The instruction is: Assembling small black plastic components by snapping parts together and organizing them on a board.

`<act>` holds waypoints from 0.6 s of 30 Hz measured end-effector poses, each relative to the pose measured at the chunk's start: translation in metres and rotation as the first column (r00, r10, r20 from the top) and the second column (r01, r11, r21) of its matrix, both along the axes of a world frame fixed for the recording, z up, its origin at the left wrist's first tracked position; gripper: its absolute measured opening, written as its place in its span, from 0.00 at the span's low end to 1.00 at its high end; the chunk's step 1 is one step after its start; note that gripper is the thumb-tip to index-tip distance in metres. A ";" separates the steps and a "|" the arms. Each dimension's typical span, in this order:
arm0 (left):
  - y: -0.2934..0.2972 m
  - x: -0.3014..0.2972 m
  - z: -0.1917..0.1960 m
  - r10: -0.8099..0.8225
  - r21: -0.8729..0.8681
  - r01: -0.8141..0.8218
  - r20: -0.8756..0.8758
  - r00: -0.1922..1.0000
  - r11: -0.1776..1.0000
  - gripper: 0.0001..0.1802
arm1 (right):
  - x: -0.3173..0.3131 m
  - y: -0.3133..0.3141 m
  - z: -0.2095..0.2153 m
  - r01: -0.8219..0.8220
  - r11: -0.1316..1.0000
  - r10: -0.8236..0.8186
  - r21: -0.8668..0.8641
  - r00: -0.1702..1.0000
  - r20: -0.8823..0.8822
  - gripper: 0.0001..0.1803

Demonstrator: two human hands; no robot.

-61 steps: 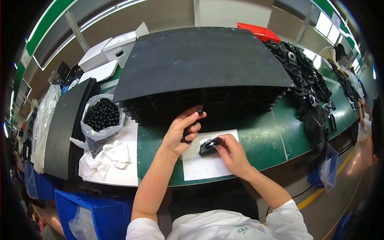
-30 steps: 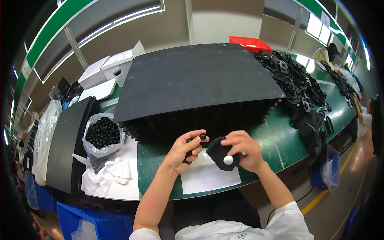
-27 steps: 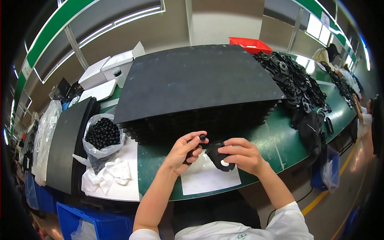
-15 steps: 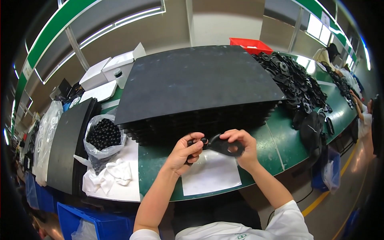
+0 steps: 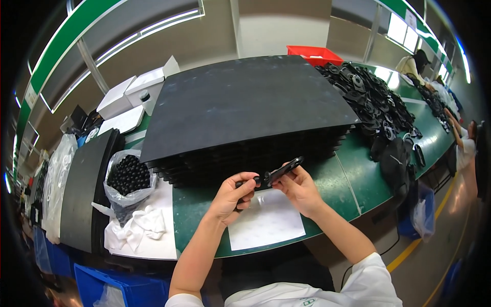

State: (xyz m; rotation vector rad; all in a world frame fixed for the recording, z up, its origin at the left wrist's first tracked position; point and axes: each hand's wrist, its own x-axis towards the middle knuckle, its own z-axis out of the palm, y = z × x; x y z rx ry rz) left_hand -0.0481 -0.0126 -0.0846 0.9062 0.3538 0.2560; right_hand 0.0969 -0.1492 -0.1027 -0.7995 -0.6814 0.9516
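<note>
My left hand is closed on small black balls, with one ball showing at the thumb and fingertips; more dark pieces show among the curled fingers. My right hand pinches a flat black plastic piece, tilted and seen nearly edge-on. Its left end meets the ball at my left fingertips; whether the two are joined I cannot tell. Below both hands lies a white sheet. A clear bag of similar black balls stands to the left.
Beyond my hands rises a stack of large black sheets. A heap of black plastic pieces lies to its right on the green table, near a red bin. White cloths lie at left. Another person is at far right.
My right hand has turned the flat black piece from face-up, its hole showing, to nearly edge-on with the far end raised. The left hand keeps its hold. The view has shifted slightly.
</note>
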 end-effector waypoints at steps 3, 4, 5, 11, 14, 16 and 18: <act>-0.001 -0.001 0.001 0.015 0.043 -0.015 -0.011 1.000 0.999 0.13 | 0.000 0.000 -0.002 -0.003 1.000 0.003 -0.003 1.000 -0.009 0.11; -0.001 -0.001 0.002 0.021 0.050 -0.020 -0.015 1.000 0.999 0.13 | 0.000 0.001 -0.003 -0.005 1.000 0.005 -0.007 1.000 -0.013 0.10; -0.002 0.000 0.003 0.019 0.050 -0.018 -0.015 1.000 0.999 0.13 | 0.001 0.000 -0.003 -0.003 1.000 0.002 -0.007 1.000 -0.012 0.10; -0.004 0.003 0.003 0.015 0.101 -0.012 -0.028 0.999 0.995 0.12 | 0.004 -0.001 -0.002 -0.003 1.000 0.004 -0.026 0.999 0.033 0.08; -0.006 0.004 0.005 0.036 0.127 -0.033 -0.026 0.999 0.991 0.09 | 0.003 0.000 0.000 -0.003 1.000 0.005 -0.020 0.996 0.085 0.08; -0.009 0.006 0.006 0.148 0.410 -0.109 -0.065 0.987 0.906 0.08 | -0.002 0.001 0.004 0.031 0.994 -0.022 -0.105 0.997 0.078 0.08; -0.011 0.006 0.004 0.219 0.576 -0.207 0.049 0.974 0.791 0.11 | -0.003 0.000 0.004 0.086 0.992 -0.070 -0.096 0.985 0.155 0.11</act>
